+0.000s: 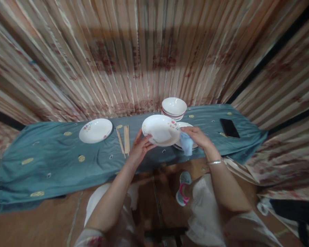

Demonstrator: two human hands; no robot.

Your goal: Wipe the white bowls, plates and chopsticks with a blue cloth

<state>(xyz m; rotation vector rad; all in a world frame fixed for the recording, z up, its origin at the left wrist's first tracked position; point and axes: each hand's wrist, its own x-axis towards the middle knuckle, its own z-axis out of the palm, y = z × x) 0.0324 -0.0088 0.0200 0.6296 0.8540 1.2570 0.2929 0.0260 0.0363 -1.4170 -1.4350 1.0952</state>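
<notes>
Curtains [154,51] back a teal-covered table [59,149] (left grip [139,148] pinching a plate [159,128], right grip [198,136] a cloth [186,144]).

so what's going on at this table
The person's left hand holds up a flowered plate, while the right hand holds a blue cloth at its right edge. More plates sit partly hidden beside it, with stacked bowls farther back. Chopsticks and another plate lie to the left on the covered table, a phone to the right.
</notes>
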